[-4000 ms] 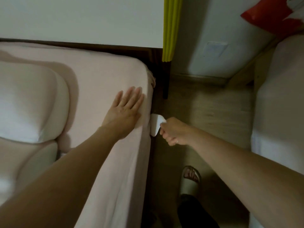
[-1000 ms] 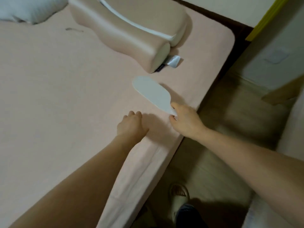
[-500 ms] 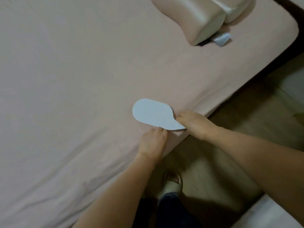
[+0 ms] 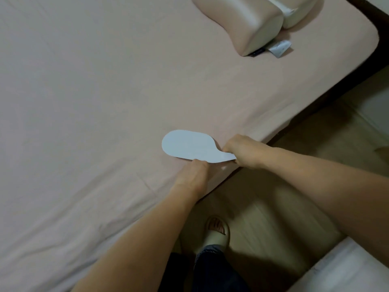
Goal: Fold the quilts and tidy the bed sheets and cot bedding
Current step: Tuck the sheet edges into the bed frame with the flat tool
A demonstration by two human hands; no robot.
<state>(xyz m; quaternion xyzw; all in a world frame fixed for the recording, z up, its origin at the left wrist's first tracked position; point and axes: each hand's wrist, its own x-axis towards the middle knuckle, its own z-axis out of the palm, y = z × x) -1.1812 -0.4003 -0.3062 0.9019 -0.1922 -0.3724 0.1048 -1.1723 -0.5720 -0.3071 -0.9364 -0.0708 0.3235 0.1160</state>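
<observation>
- While the right hand (image 4: 242,151) pinches the paddle's (image 4: 189,147) narrow handle, its broad end points left across the sheet (image 4: 105,91).
- Left hand (image 4: 194,171), fingers curled on the sheet's edge, sits nearer.

— What stays out of sight?
— The left hand (image 4: 192,172) curls over the bed sheet (image 4: 94,85) edge, fingertips hidden. The right hand (image 4: 242,151) hides the paddle (image 4: 189,147) handle.
— And the pillow (image 4: 248,20)?
— Cut off by the top edge. Its label (image 4: 280,47) is too small to read.
</observation>
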